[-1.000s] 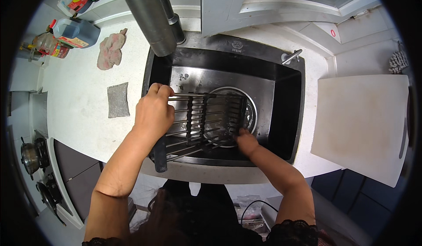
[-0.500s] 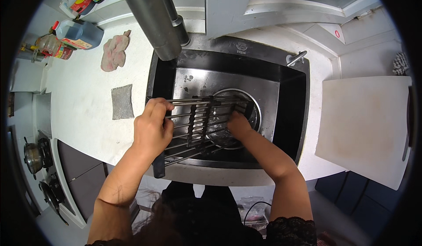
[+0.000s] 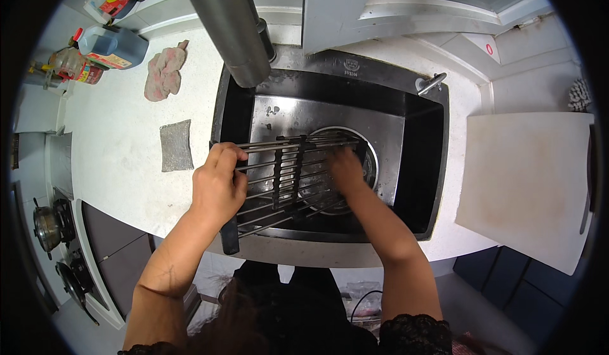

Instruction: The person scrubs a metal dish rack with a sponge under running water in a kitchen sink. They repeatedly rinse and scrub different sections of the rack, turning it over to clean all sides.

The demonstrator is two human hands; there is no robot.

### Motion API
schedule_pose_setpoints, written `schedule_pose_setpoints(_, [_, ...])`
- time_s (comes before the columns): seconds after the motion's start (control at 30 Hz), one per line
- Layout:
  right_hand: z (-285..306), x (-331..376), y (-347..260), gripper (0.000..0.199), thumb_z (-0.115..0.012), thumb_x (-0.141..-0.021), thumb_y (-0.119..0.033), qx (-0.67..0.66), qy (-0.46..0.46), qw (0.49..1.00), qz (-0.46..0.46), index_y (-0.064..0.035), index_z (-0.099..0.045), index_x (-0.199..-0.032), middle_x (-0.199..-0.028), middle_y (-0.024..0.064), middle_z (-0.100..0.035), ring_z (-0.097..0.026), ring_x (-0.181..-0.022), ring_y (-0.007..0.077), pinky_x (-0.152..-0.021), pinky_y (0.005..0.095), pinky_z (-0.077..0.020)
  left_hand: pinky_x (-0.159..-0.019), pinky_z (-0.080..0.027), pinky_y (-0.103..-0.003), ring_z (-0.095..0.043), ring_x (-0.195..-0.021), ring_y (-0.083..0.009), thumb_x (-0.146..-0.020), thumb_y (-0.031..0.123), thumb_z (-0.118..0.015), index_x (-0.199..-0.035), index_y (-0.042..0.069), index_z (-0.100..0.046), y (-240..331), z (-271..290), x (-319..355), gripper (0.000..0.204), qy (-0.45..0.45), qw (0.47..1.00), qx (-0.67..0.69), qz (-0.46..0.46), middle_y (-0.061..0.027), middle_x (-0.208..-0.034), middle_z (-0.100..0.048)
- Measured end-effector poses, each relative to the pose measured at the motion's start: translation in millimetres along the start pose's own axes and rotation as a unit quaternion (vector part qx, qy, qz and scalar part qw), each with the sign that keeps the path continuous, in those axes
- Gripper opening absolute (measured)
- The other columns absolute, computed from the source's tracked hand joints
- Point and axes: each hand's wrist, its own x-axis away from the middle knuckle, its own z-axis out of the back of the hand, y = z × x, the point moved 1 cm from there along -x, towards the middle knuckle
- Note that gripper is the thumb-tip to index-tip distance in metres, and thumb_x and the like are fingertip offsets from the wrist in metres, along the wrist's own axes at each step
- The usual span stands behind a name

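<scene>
A dish-drying rack (image 3: pixel 277 179) of thin metal rods with dark cross strips and end bars lies tilted over the left and middle of the black sink (image 3: pixel 380 117). My left hand (image 3: pixel 219 180) is closed round its left end, fingers over the upper rods and thumb below. Near the rack's right end, my right hand (image 3: pixel 346 170) is against the rods, blurred by motion. Its fingertips are smeared and partly among the rods, so whether they hold anything is hidden. Under the rack shows the round drain (image 3: pixel 375 158), with water drops on the sink floor.
A thick grey faucet pipe (image 3: pixel 235 38) rises behind the sink's left side. On the left counter lie a crumpled cloth (image 3: pixel 165 75) and a grey scouring pad (image 3: pixel 176 146), near a dark-filled jug (image 3: pixel 114 45). A white cutting board (image 3: pixel 523 180) is at right.
My right hand has shifted slightly up along the rack's right part, its forearm swinging a little left. My left hand keeps its hold, and the rack stays nearly still.
</scene>
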Motion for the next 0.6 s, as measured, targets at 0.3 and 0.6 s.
schedule_pose_setpoints(0.3, [-30, 10, 3, 0.017, -0.06, -0.074, -0.006, -0.097, -0.005, 0.987, -0.13, -0.0046, -0.068, -0.088, -0.091, 0.0148, -0.066, -0.06, -0.094, 0.034, -0.077, 0.0412, -0.0532, -0.06, -0.049, -0.036, -0.06, -0.074, -0.0328, -0.062, -0.012, -0.056, -0.089, 0.002, -0.052, -8, -8, -1, 0.031, 0.002, 1.0, 0.005, 0.026, -0.0146, -0.092, -0.058])
schedule_pose_setpoints(0.6, [-19, -30, -14, 0.022, -0.063, -0.075, -0.01, -0.273, 0.11, 0.87, -0.396, -0.0042, -0.069, -0.096, -0.093, 0.0214, -0.066, -0.064, -0.087, 0.0374, -0.08, 0.0433, -0.0512, -0.051, -0.047, -0.036, -0.058, -0.059, -0.0279, -0.062, -0.011, -0.057, -0.089, 0.003, -0.052, -7, -12, -1, 0.031, 0.013, 1.0, 0.007, -0.013, -0.0124, -0.092, -0.057])
